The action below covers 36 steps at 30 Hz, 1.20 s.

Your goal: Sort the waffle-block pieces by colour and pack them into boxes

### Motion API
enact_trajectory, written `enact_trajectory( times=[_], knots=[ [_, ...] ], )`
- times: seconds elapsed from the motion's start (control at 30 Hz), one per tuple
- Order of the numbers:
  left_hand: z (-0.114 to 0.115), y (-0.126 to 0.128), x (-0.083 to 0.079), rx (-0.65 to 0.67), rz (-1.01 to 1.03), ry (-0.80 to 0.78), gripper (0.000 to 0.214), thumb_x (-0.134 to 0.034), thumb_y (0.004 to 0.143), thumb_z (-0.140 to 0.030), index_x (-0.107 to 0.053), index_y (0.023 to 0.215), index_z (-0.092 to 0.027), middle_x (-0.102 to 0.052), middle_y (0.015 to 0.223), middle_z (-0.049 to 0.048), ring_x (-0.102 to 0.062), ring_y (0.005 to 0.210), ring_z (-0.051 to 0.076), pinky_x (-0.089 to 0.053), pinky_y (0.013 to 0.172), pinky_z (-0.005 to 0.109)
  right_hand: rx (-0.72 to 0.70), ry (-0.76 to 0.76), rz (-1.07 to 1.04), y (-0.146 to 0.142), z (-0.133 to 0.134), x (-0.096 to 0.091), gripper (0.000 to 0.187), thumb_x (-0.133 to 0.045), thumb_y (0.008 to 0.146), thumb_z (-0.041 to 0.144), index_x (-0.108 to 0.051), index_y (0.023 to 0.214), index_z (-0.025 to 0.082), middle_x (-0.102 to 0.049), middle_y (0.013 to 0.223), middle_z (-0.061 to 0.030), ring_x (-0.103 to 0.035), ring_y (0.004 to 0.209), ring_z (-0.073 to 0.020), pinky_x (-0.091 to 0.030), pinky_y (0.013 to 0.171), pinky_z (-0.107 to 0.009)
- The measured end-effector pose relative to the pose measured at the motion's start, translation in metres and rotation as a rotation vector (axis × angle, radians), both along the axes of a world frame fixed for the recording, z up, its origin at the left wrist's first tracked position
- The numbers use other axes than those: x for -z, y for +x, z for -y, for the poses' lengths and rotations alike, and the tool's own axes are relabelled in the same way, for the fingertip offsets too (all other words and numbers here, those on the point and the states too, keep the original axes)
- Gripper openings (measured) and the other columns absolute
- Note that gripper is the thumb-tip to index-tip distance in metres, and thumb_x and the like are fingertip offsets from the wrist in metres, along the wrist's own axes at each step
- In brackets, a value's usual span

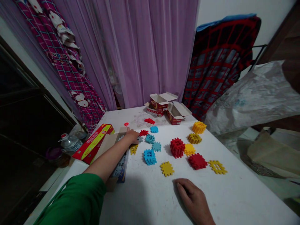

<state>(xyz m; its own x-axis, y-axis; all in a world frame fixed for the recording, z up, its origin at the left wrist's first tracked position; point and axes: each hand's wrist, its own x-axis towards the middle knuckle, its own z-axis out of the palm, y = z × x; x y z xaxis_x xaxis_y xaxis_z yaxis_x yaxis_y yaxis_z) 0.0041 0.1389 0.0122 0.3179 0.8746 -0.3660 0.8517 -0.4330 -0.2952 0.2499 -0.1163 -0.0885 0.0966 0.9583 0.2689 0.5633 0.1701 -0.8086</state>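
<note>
Stretched forward over the open cardboard box (114, 185), my left hand (132, 137) has its fingers bent down onto a grey notched building tile (140, 139). Part of that tile is hidden under the fingers. Close to this hand lie a yellow triangular piece (133, 149), a red notched tile (143, 132) and a teal tile (150, 138). My right hand (193, 197) rests on the table near its front, fingers curled in, with nothing visible in them. Beyond it lie a flat yellow tile (167, 168) and a stack of red tiles (197, 161).
Other pieces include a blue stack (150, 157), a red stack (177, 147), a yellow frame (217, 167) and yellow stacks (199, 127) at the right. Small open cartons (174, 118) stand at the back of the white table (145, 200). A red-yellow box panel (96, 142) lies left.
</note>
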Motion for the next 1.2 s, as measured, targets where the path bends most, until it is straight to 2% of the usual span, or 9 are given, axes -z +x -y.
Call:
enact_trajectory(
  times=[0.27,0.5,0.63,0.87,1.07,1.2],
  knots=[
    [-0.01,-0.003,-0.003,-0.011,0.001,-0.08,0.044,-0.072,0.071,-0.046,-0.067,0.113,-0.032,-0.069,0.121,0.008,-0.058,0.116,0.032,-0.03,0.107,0.05,0.008,-0.024,-0.003,0.0,-0.001,-0.001,0.032,-0.049,0.088,0.042,-0.073,0.083,0.023,-0.075,0.086,-0.0077,-0.071,0.078,-0.0216,-0.057,0.072,-0.029],
    [-0.026,-0.006,-0.005,-0.017,-0.015,-0.136,0.043,-0.074,0.071,-0.029,-0.069,0.112,-0.037,-0.069,0.121,0.005,-0.059,0.116,0.031,-0.031,0.107,0.051,0.006,-0.009,-0.007,0.0,-0.001,-0.002,0.029,-0.05,0.088,0.04,-0.073,0.083,0.023,-0.075,0.085,-0.0067,-0.071,0.076,-0.0205,-0.057,0.07,-0.027],
    [-0.033,-0.003,-0.003,-0.025,-0.039,-0.149,0.049,-0.077,0.066,-0.027,-0.068,0.113,-0.038,-0.067,0.125,0.0049,-0.058,0.118,0.032,-0.034,0.106,0.05,0.005,-0.009,0.0,0.0,-0.001,0.0,0.029,-0.05,0.088,0.04,-0.073,0.083,0.023,-0.075,0.085,-0.0061,-0.071,0.076,-0.0202,-0.057,0.07,-0.027],
    [-0.041,0.001,0.004,-0.042,-0.07,-0.183,0.062,-0.083,0.057,-0.032,-0.066,0.117,-0.033,-0.065,0.128,0.0111,-0.059,0.116,0.035,-0.041,0.1,0.049,-0.001,0.001,-0.004,0.001,-0.001,0.0,0.026,-0.051,0.088,0.037,-0.073,0.084,0.023,-0.075,0.085,-0.0042,-0.071,0.076,-0.0184,-0.057,0.069,-0.025],
    [-0.043,0.002,0.002,-0.055,-0.031,-0.185,0.055,-0.084,0.056,-0.035,-0.07,0.108,-0.027,-0.068,0.121,0.0111,-0.062,0.11,0.031,-0.044,0.098,0.042,0.002,0.002,-0.005,0.001,-0.001,-0.001,0.027,-0.05,0.088,0.037,-0.073,0.083,0.023,-0.075,0.084,-0.0054,-0.071,0.076,-0.0191,-0.057,0.07,-0.026],
    [-0.043,0.0,0.002,-0.054,0.045,-0.155,0.049,-0.08,0.059,-0.03,-0.069,0.106,-0.021,-0.07,0.114,0.0129,-0.065,0.102,0.029,-0.049,0.085,0.033,0.002,-0.002,-0.013,0.0,-0.001,-0.002,0.029,-0.05,0.088,0.038,-0.073,0.082,0.022,-0.075,0.084,-0.0067,-0.071,0.076,-0.02,-0.057,0.07,-0.027]
  ],
)
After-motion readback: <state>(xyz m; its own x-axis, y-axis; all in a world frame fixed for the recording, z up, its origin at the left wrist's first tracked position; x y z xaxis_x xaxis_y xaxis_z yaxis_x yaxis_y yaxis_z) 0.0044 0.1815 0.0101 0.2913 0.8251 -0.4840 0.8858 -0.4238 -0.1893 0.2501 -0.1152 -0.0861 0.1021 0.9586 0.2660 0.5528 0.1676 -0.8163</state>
